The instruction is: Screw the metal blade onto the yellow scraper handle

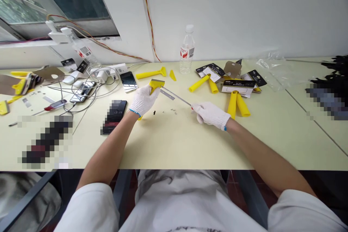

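My left hand (144, 99), in a white knit glove, is closed around a yellow scraper (156, 85) with a metal blade at its head. My right hand (210, 114), gloved alike, grips a screwdriver (178, 97) whose handle is mostly hidden in the fingers. The long shaft points left, and its tip meets or nearly meets the scraper head. Just below the shaft a loose flat blade (167, 95) lies on the table. Several tiny screws or bits (173, 110) and a small black piece (154, 112) are scattered nearer to me.
Yellow scrapers with black cards (239, 86) lie to the right, by a clear plastic bag (280, 70). A yellow handle (149, 74) and a water bottle (187, 52) are behind my hands. Phones (115, 114), tangled cables, a power strip (119, 69) and another screwdriver (56, 105) occupy the left.
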Demonstrator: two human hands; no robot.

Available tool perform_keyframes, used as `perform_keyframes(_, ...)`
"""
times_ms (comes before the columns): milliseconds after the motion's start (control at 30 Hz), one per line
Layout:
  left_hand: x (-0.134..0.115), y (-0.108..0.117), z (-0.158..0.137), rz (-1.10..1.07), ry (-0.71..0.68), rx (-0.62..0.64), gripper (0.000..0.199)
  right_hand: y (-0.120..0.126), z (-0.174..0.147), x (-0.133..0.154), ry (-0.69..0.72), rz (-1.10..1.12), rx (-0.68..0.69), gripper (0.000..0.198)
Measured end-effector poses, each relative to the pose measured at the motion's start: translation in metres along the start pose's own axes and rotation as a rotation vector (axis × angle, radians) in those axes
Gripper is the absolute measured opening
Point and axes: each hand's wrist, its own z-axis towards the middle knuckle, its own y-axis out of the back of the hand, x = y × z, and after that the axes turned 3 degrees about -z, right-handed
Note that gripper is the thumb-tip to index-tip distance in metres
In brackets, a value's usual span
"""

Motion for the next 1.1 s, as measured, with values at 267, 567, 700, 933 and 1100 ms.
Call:
perform_keyframes(267, 0.003, -0.001, 0.000, 0.023, -0.046, -0.008, 0.051, -0.001, 0.002, -0.001, -0.024, 0.066, -0.057, 0.045)
perform_keyframes(567, 0.002, 0.000, 0.001, 0.001, -0.029, -0.011, 0.041, -0.001, 0.006, -0.006, 0.071, -0.063, -0.168, 0.055)
perform_keyframes(700, 0.001, 0.001, 0.000, -0.007, -0.011, 0.003, 0.040, -0.001, 0.008, -0.011, 0.073, -0.032, -0.050, 0.068)
perform_keyframes(933, 0.003, 0.000, 0.001, 0.012, -0.034, -0.006, 0.041, 0.000, 0.010, -0.012, 0.105, -0.125, -0.196, 0.061)
perform_keyframes(1100, 0.004, 0.000, 0.002, 0.030, -0.032, -0.015, 0.039, 0.001, 0.007, -0.011, 0.093, -0.034, -0.030, 0.077)
